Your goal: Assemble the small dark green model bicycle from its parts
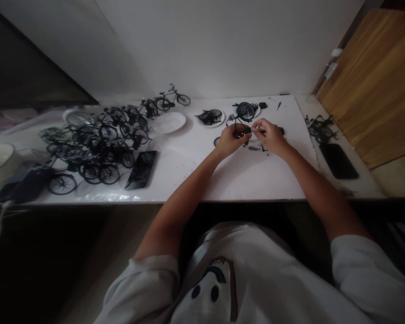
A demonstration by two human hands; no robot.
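Note:
My left hand [230, 140] is closed around a small black model bicycle frame [239, 127], held just above the white tabletop [249, 175]. My right hand [270, 134] pinches a small part or tool against that frame; I cannot make out what it is. Small loose black parts [254, 147] lie on the table under my hands. Behind them a white plate holds black wheels [245, 110], and another plate holds black parts [210, 116].
Many finished black model bicycles [94, 144] crowd the table's left half. A dark phone [141, 168] lies beside them, and an empty white plate [170, 121] behind. Another phone [338, 160] and black parts [320, 128] lie at the right, near a wooden panel [378, 81].

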